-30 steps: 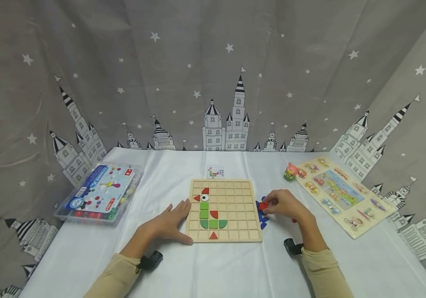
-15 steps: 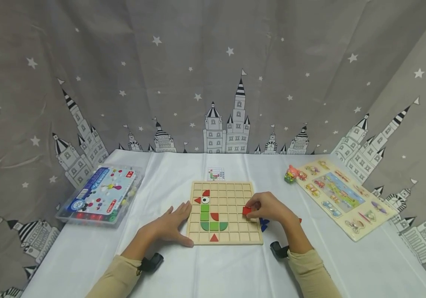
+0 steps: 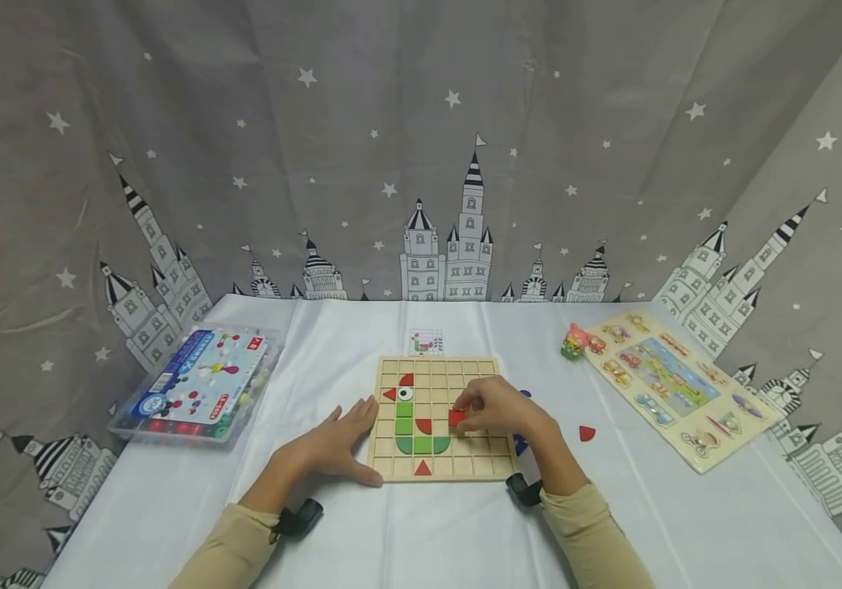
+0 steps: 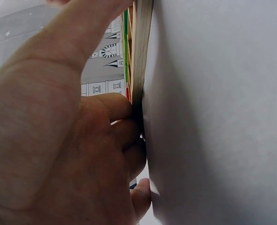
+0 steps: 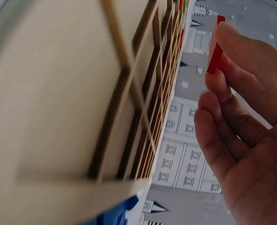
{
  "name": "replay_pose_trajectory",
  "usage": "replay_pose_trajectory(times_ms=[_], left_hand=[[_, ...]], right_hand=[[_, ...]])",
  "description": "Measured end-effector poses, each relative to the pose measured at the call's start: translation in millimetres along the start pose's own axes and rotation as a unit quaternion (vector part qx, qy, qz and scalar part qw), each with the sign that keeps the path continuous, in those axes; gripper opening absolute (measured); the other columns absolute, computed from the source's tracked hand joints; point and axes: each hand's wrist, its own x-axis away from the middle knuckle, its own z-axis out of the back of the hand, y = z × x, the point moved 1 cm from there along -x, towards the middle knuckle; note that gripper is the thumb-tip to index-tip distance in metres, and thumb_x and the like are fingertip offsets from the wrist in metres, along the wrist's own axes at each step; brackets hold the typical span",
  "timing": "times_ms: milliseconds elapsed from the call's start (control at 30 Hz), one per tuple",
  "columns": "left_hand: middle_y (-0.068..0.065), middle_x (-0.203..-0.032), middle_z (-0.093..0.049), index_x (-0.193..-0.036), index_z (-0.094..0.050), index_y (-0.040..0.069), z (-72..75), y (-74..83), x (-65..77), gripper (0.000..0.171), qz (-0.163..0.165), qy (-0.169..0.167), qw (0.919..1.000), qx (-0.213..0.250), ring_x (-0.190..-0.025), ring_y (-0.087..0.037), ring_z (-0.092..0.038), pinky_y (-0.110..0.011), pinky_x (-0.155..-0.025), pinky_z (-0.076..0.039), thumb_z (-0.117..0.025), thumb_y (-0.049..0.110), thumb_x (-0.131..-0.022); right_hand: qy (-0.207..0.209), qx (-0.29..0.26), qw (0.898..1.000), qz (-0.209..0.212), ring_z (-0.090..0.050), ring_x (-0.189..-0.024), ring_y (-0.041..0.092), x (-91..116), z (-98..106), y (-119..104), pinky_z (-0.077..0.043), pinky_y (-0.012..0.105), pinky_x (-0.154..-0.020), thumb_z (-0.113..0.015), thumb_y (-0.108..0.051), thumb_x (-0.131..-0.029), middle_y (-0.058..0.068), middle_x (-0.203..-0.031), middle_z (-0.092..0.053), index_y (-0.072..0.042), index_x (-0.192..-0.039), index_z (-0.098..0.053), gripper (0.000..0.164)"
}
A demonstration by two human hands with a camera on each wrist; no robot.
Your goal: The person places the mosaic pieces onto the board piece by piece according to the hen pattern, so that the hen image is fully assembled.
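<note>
A wooden grid board point(image 3: 475, 468) lies on the white cloth. Green tiles point(image 3: 404, 417), red pieces and a white eye tile point(image 3: 405, 393) form a bird-like figure on its left half. My right hand point(image 3: 497, 406) pinches a red square tile point(image 3: 457, 418) between thumb and fingertips over the middle of the board. In the right wrist view the tile point(image 5: 217, 44) is seen edge-on, apart from the grid. My left hand point(image 3: 338, 442) rests at the board's left edge, fingers extended and thumb by the lower left corner; its fingers point(image 4: 122, 108) touch the board's side.
Blue pieces point(image 3: 520, 444), partly hidden by my right arm, lie right of the board. A red quarter-circle piece point(image 3: 587, 433) sits farther right. A pattern card point(image 3: 426, 342) lies behind the board. A plastic box point(image 3: 200, 380), a picture puzzle point(image 3: 682, 388) and a small toy figure point(image 3: 575, 341) flank it.
My right hand has carried the red square tile leftward from the blue pieces to above the board's middle. My left hand stays at the board's left edge.
</note>
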Motion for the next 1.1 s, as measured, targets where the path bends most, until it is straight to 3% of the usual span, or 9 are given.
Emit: replay_pose_trajectory(times_ms=[333,500,1100], left_hand=[[-0.013,-0.164,-0.013,-0.155,-0.017,0.001,-1.7,-2.4,-1.1,0.124,0.001,-0.001,1.0,0.004,-0.153,-0.029,-0.009,-0.052,-0.125,-0.004,-0.083,0.057,-0.066],[-0.014,-0.164,-0.014,-0.154,-0.018,0.0,-1.4,-2.1,-0.4,0.123,-0.004,0.002,1.0,0.006,-0.153,-0.03,-0.009,-0.052,-0.125,-0.005,-0.083,0.056,-0.066],[-0.015,-0.164,-0.014,-0.154,-0.016,0.0,0.1,-0.8,0.7,0.124,-0.002,0.001,1.0,0.006,-0.153,-0.03,-0.009,-0.052,-0.125,-0.005,-0.083,0.056,-0.066]], right_hand=[[-0.014,0.001,1.0,-0.02,-0.053,-0.069,0.012,-12,-14,-11,-0.047,0.023,-0.059,-0.084,-0.013,-0.072,-0.003,-0.08,-0.065,-0.008,-0.094,-0.076,0.024],[-0.019,0.022,0.999,-0.04,-0.053,-0.071,0.012,-16,-19,-12,-0.046,0.024,-0.061,-0.084,-0.013,-0.073,-0.004,-0.08,-0.064,-0.009,-0.095,-0.076,0.024],[-0.045,0.032,0.998,-0.04,-0.057,-0.077,0.012,-20,-23,-12,-0.052,0.028,-0.071,-0.082,-0.014,-0.076,-0.003,-0.083,-0.071,-0.011,-0.095,-0.077,0.02]])
